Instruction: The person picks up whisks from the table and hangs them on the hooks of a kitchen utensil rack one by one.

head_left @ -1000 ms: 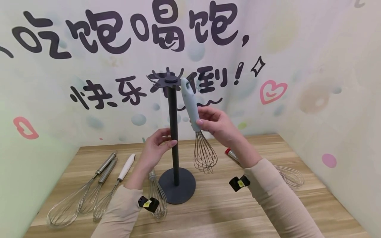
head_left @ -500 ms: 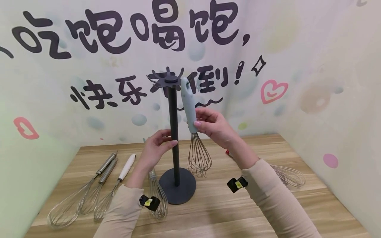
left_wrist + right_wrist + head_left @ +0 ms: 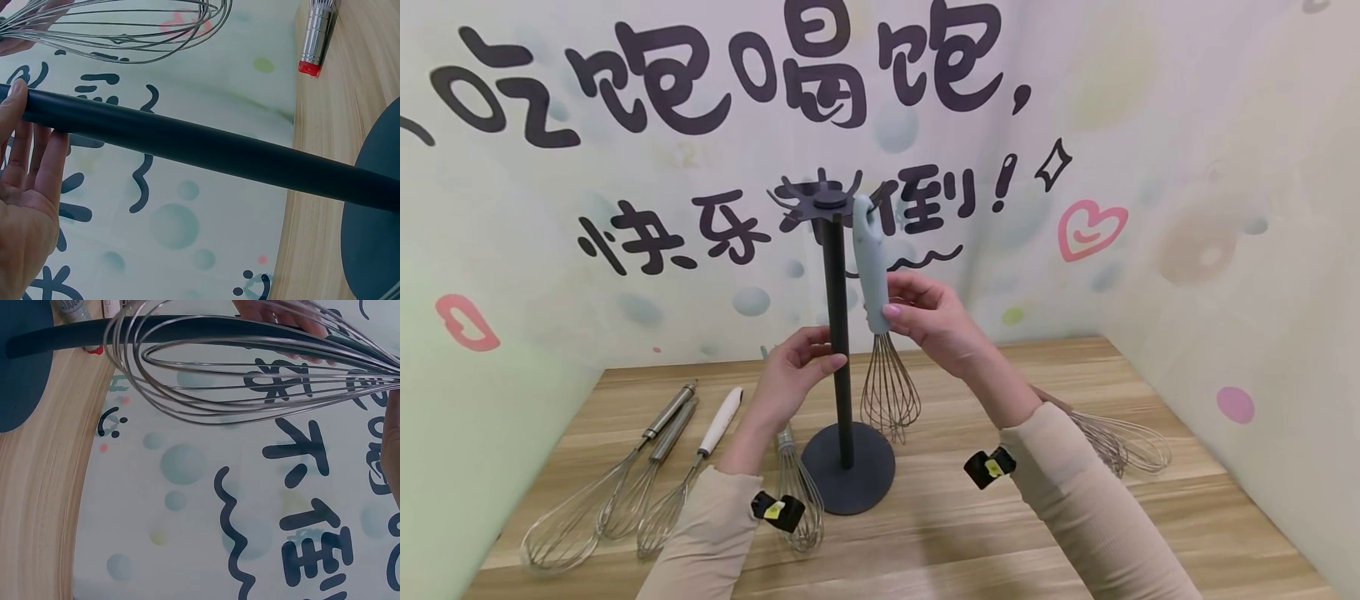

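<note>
A dark rack (image 3: 837, 292) stands upright on a round base, with a ring of hooks at its top. My left hand (image 3: 784, 379) holds its pole about midway, thumb in front and fingers behind. Between thumb and fingers, my right hand (image 3: 938, 327) pinches the lower handle of a whisk (image 3: 872, 275) with a light-blue grip. This whisk hangs nearly vertical, wires down, just right of the pole. Its handle top is at a right-side hook; whether the hook bears its weight I cannot tell. In the right wrist view its wire loops (image 3: 206, 415) overlap the pole.
Several whisks lie on the wooden table (image 3: 955, 533): steel ones (image 3: 568, 525) and a white-handled one (image 3: 721, 421) at left, another (image 3: 801, 500) beside the base. More wires (image 3: 1123, 442) show behind the right forearm. A red-ended handle (image 3: 310, 47) appears in the left wrist view. Walls surround the table.
The blue-handled whisk has swung from a slant to nearly vertical, its wires moving left toward the pole. My right hand has moved slightly left with it; the left hand stays put.
</note>
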Action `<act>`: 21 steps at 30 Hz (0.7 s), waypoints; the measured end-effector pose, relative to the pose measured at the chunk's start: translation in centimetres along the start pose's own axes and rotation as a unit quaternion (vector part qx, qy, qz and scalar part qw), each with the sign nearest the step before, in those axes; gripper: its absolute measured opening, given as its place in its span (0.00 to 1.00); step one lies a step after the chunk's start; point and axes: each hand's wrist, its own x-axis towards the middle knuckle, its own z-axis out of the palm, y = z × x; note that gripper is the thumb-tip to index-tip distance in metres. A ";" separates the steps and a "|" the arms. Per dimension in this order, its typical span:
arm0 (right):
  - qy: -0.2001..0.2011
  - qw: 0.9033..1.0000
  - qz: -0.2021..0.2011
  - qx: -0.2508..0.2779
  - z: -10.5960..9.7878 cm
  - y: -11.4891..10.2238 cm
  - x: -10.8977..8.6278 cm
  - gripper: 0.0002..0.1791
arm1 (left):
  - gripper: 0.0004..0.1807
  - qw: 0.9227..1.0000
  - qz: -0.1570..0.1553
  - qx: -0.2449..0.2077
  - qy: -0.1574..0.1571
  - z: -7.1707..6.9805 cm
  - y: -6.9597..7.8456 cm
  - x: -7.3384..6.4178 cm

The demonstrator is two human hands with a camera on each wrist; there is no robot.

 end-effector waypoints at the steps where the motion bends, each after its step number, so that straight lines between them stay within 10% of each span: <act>1: 0.001 1.000 0.001 0.001 0.1 0.0 0.0 0.22 | 0.21 1.000 0.000 0.000 0.000 0.0 0.0 0.0; 21: -0.016 1.000 -0.011 0.008 0.3 0.0 -0.2 0.19 | 0.21 1.000 -0.005 0.002 0.000 0.0 0.1 -0.1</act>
